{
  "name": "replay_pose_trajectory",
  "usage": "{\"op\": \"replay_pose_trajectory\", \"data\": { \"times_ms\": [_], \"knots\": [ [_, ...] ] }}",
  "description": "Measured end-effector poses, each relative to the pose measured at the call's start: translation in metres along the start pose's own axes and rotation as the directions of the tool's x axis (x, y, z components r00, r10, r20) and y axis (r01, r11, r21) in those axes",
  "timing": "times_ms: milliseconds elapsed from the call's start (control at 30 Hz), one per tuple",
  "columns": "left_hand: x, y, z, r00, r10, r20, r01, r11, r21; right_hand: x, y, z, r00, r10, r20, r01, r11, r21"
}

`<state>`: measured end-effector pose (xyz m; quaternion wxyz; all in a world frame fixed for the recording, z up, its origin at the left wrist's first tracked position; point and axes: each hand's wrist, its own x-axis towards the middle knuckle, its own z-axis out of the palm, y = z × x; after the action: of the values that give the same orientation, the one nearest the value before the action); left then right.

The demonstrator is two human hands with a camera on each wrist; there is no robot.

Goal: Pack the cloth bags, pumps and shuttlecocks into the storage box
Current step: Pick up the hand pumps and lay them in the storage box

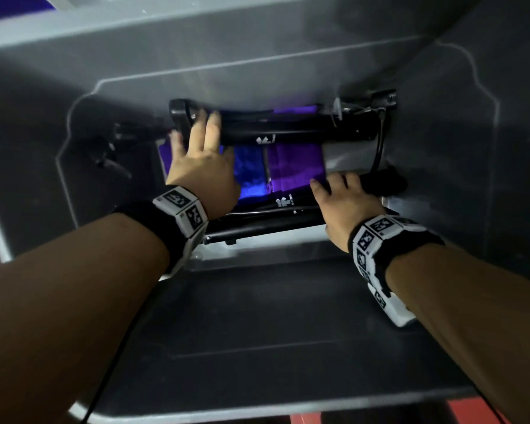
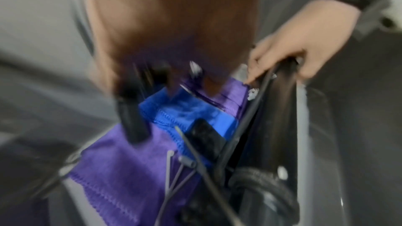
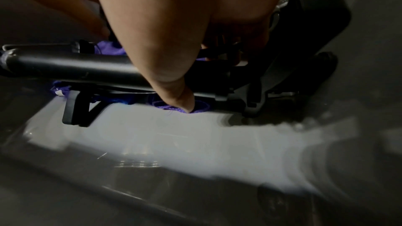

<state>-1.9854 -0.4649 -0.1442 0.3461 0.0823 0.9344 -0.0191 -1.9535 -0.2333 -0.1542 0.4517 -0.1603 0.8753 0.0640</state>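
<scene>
Both hands reach deep into the grey storage box [image 1: 257, 71]. On its floor lie a blue cloth bag [image 1: 251, 169] [image 2: 191, 111] and a purple cloth bag [image 1: 294, 163] [image 2: 119, 169]. Two black pumps lie across them, a far pump [image 1: 288, 130] and a near pump [image 1: 273, 218] [image 3: 65, 64]. My left hand [image 1: 196, 142] rests with straight fingers on the far pump's left end. My right hand [image 1: 340, 191] [image 2: 304, 45] grips the near pump's right end, and its thumb [image 3: 182, 95] presses into purple cloth. No shuttlecock is in view. The left wrist view is blurred.
A black hose [image 1: 380, 148] curves down the right side between the two pumps. A strip of bare box floor [image 1: 343, 154] shows beside the purple bag. The box's tall walls close in on all sides, and its near rim [image 1: 257, 408] lies under my forearms.
</scene>
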Motion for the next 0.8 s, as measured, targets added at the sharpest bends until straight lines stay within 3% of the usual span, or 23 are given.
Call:
{"op": "replay_pose_trajectory", "data": {
  "times_ms": [100,267,500,600,733,800],
  "knots": [
    [0.005,-0.002,0.003,0.995,0.026,0.097,-0.017,0.996,-0.085,-0.002,0.000,0.000,1.000,-0.001,-0.016,0.001,1.000,0.005],
    [-0.018,0.013,0.009,0.997,0.011,-0.081,-0.027,0.981,-0.190,-0.011,0.005,-0.006,0.998,-0.057,-0.032,0.054,0.995,-0.084],
    [-0.042,0.006,0.037,0.992,0.000,0.124,0.044,0.936,-0.348,-0.001,0.016,-0.007,0.995,-0.079,0.052,0.081,0.996,-0.028],
    [-0.032,0.003,0.037,0.983,0.006,0.186,0.045,0.962,-0.269,0.003,0.014,-0.007,0.995,-0.077,0.068,0.081,0.995,-0.060],
    [-0.017,0.011,0.026,0.974,0.139,0.180,-0.148,0.988,0.038,-0.007,0.016,-0.005,0.991,-0.123,0.060,0.131,0.982,-0.139],
    [-0.012,0.013,0.019,0.972,0.125,0.197,-0.124,0.992,-0.018,-0.013,0.020,-0.005,0.988,-0.149,0.049,0.155,0.976,-0.156]
  ]
}}
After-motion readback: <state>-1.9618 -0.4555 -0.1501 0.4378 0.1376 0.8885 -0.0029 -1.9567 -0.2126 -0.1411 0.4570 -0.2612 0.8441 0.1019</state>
